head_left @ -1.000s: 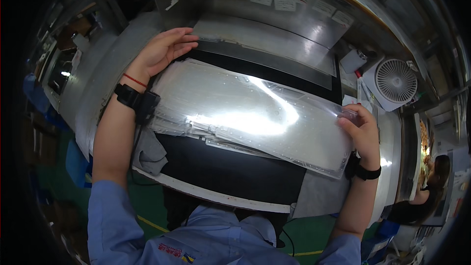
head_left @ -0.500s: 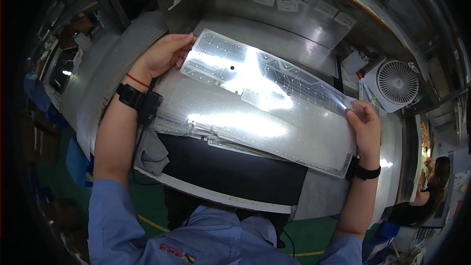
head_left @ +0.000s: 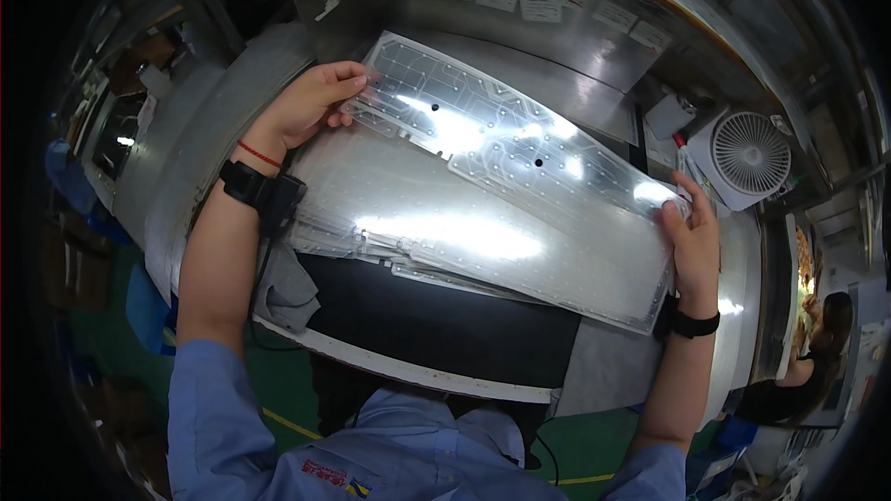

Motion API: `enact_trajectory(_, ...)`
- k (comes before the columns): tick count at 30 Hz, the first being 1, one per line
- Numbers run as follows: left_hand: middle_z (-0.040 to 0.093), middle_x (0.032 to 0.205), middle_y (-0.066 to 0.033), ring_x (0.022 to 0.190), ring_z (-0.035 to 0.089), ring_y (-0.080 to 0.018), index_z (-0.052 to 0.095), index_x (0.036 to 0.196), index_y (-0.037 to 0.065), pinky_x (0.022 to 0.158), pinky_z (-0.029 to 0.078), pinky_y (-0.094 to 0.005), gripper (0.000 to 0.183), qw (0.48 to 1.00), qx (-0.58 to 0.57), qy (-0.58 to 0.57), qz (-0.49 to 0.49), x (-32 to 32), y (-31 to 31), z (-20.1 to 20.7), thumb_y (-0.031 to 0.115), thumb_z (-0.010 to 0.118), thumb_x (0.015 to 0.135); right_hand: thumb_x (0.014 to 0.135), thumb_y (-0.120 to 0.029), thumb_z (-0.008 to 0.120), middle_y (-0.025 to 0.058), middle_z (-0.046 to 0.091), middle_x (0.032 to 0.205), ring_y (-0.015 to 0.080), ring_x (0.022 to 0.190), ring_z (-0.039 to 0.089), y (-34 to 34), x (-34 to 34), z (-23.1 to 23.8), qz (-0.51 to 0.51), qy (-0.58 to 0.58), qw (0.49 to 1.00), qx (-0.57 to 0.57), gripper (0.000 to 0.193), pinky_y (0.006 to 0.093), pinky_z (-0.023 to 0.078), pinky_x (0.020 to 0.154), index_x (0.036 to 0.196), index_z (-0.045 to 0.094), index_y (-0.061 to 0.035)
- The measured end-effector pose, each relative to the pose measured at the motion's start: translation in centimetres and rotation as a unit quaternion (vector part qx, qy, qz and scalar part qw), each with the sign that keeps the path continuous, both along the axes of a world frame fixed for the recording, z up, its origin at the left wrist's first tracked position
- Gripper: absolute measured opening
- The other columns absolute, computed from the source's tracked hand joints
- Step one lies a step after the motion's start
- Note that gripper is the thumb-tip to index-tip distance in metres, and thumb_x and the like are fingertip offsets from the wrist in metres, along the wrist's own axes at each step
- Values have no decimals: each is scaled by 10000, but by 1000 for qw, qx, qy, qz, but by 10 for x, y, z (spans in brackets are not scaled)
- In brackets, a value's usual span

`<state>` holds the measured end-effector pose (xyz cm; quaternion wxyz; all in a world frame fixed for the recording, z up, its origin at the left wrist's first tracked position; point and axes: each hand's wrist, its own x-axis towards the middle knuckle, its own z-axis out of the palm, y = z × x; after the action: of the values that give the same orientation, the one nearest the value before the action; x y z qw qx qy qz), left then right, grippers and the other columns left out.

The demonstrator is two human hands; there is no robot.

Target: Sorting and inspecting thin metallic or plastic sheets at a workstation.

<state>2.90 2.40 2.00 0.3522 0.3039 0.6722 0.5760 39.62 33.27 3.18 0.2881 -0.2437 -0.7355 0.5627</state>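
Observation:
Between my hands hangs a clear plastic membrane sheet [head_left: 506,142] with fine printed circuit lines, dots and two small black spots. My left hand [head_left: 318,104] pinches its left end between thumb and fingers. At the other end, my right hand [head_left: 693,243] grips the right edge, thumb in front. The sheet slants, its left end farther from me, and glare washes out parts of it. Beneath lies a stack of similar clear sheets [head_left: 566,269], with uneven edges at the lower left. The stack rests partly on a black mat [head_left: 436,325].
A white fan [head_left: 754,156] stands at the right, beside a pale box [head_left: 670,118]. A grey cloth [head_left: 286,289] lies at the table's front left. Behind the stack rises a metal panel [head_left: 594,60] with paper labels. Another person [head_left: 817,362] is at far right.
The held sheet has tilted up, its far edge lifting away from me, and the glare on it has shifted. My right fingers have moved slightly; the stack stays put.

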Motion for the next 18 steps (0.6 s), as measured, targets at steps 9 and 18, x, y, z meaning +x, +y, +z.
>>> enact_trajectory(9, 617, 886, 5, 544, 436, -3, 549, 1145, 35, 470, 349, -129, 247, 997, 57, -40, 43, -10, -2, -8, 203, 510, 969, 958, -117, 500, 22, 627, 832, 55, 724, 556, 19, 4, -11, 6, -15, 998, -64, 257, 181, 438, 674, 1186, 484, -1)
enact_trajectory(18, 613, 964, -28, 733, 551, -27, 537, 1192, 12, 594, 452, -116, 293, 991, 94, -52, 84, -21, -7, -15, 204, 504, 973, 825, -35, 647, -1, 568, 897, 68, 766, 529, 0, 7, 4, 99, -73, 992, -5, 578, 179, 427, 701, 1361, 430, -13)
